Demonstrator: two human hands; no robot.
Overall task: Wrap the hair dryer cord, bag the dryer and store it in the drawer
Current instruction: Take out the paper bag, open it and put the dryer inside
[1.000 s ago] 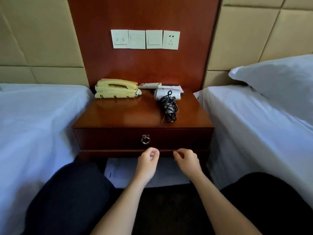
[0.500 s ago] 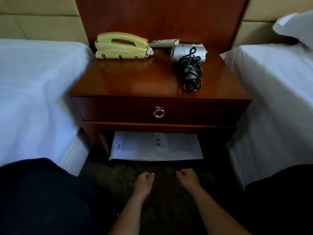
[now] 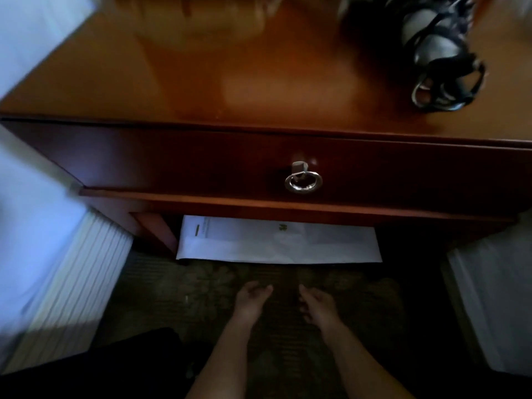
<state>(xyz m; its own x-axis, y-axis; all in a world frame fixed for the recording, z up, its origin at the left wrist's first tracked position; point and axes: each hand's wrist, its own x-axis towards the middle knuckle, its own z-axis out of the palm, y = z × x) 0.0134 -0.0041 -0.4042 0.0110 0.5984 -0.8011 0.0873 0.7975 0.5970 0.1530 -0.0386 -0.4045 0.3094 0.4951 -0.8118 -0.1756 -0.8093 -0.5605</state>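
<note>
A silver hair dryer (image 3: pixel 431 41) lies at the back right of the wooden nightstand top (image 3: pixel 259 82), its black cord (image 3: pixel 449 82) coiled loosely over and in front of it. The drawer (image 3: pixel 201 165) below is closed, with a metal ring pull (image 3: pixel 302 181) at its middle. My left hand (image 3: pixel 250 300) and right hand (image 3: pixel 315 302) hang low over the dark carpet, well below the drawer, side by side with fingers loosely curled and nothing in them. No bag is in view.
A white sheet of paper (image 3: pixel 276 240) lies under the nightstand. White bedding (image 3: pixel 34 226) flanks the left and another bed (image 3: pixel 495 298) the right. My dark-clothed knee (image 3: pixel 86 367) fills the lower left. The picture is motion-blurred.
The view has tilted down and closer to the nightstand; phone and wall have left the frame. Both hands dropped from drawer height to low over the carpet, still holding nothing.
</note>
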